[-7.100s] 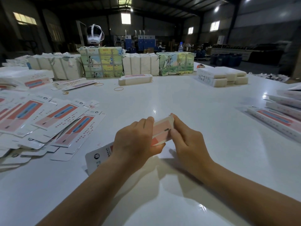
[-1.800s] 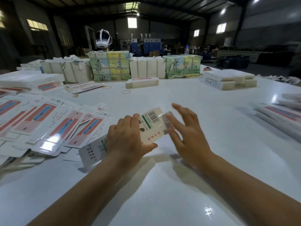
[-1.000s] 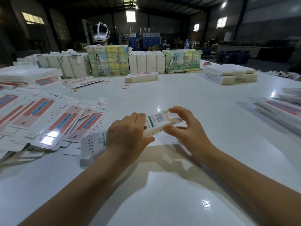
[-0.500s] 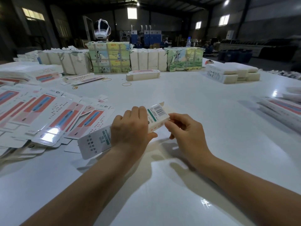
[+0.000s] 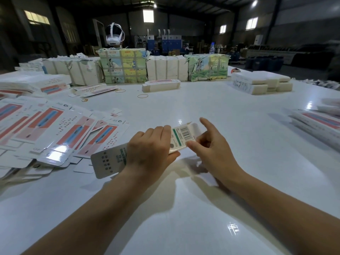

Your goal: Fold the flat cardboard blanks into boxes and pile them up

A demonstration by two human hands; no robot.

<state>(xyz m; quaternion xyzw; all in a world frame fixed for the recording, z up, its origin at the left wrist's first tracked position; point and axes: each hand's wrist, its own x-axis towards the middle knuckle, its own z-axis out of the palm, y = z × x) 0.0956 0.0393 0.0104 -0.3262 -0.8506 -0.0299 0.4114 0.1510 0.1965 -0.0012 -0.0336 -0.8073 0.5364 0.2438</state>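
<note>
Over the white table point(image 5: 220, 107), both hands work a long, narrow cardboard box point(image 5: 184, 135), barcode side up. My left hand point(image 5: 149, 150) grips the box around its middle from above, and the left end of the box sticks out past my wrist. At the right end, my right hand point(image 5: 211, 148) has its thumb on the near corner and curled fingers against the open end, index finger pointing up. A small end flap point(image 5: 195, 127) stands open there. Flat red-and-blue blanks point(image 5: 55, 129) lie fanned out on the left.
Several folded boxes point(image 5: 316, 122) lie along the right edge, and one more point(image 5: 161, 85) at the back centre. Wrapped bundles point(image 5: 123, 65) and white stacks point(image 5: 261, 83) line the far side. Rubber bands point(image 5: 142, 96) lie loose. A white headset point(image 5: 115, 34) stands behind.
The box was turned from its red face to its barcode face. My right hand came back to the box's right end, and its index finger has now lifted off the flap.
</note>
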